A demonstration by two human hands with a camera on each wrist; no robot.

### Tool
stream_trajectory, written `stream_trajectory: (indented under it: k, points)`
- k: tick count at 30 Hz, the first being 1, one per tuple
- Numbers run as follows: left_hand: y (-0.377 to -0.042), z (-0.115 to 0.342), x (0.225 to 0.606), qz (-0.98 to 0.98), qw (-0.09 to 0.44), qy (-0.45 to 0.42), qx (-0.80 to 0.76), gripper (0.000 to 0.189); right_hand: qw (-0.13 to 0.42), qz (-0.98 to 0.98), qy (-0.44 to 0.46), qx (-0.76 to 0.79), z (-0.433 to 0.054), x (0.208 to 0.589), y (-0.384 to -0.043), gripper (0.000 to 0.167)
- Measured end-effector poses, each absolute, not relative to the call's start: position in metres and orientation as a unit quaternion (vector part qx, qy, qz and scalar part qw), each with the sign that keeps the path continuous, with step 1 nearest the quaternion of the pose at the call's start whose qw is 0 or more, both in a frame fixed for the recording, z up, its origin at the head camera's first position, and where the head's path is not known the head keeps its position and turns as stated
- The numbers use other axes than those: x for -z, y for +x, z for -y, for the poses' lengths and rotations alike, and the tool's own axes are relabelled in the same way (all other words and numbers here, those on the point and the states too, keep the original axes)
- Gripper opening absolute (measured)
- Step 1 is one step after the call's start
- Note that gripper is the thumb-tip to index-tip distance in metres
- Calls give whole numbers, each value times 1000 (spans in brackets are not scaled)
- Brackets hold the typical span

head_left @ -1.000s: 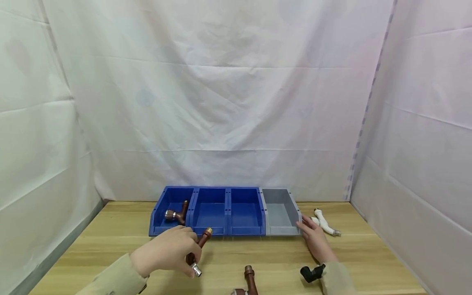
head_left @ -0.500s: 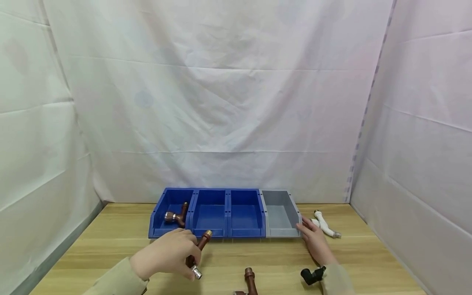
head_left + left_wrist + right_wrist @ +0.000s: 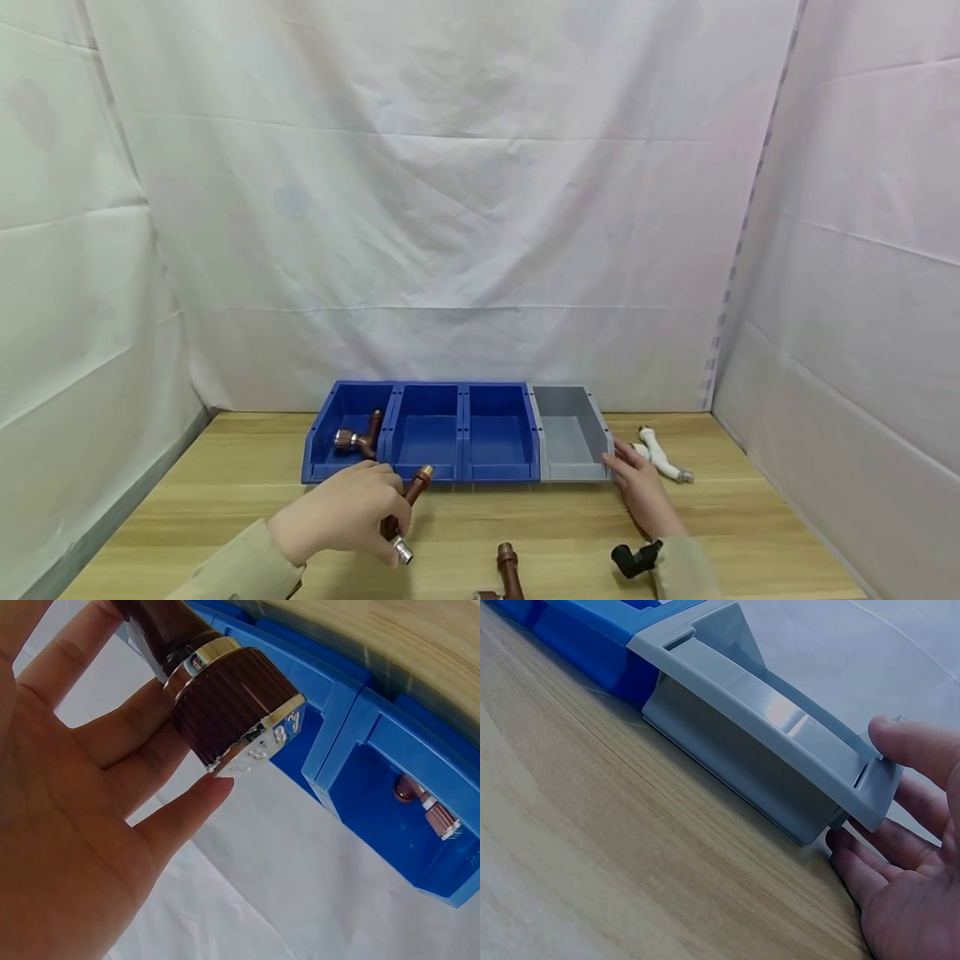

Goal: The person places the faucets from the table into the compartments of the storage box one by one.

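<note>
My left hand (image 3: 341,512) holds a brown angle valve (image 3: 417,485) above the table, in front of the leftmost blue bins. Its brass threaded end points away and a silver end shows below the thumb. The left wrist view shows its ribbed brown knob (image 3: 229,697) with a chrome face bearing raised marks, fingers around the body. My right hand (image 3: 645,496) grips the front right corner of the grey bin (image 3: 735,739), thumb at the rim and fingers against the outer side.
Three joined blue bins (image 3: 498,472) stand left of the grey one; the leftmost contains another brown valve (image 3: 367,440). Another brown valve (image 3: 509,571) lies at the front edge of view. A white valve (image 3: 658,454) lies beyond my right hand, a black elbow-shaped piece (image 3: 633,560) by the right sleeve.
</note>
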State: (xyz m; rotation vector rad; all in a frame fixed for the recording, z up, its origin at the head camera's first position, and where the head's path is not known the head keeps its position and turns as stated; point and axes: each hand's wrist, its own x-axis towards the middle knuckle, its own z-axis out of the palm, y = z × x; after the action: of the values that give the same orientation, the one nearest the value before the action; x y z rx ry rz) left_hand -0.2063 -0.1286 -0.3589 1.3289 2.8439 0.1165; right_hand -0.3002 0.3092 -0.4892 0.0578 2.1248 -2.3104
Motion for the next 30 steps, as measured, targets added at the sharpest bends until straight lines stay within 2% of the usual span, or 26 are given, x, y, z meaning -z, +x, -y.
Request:
stream_trajectory:
  k: [25,30]
  points:
    - [-217,121,355,-907,10,419,-45,18,3,-688,24,726,-312,492,-303,67]
    - [-220,117,354,-905,-9,423,-34,20,4,-689,27,724,-311,492,-303,66]
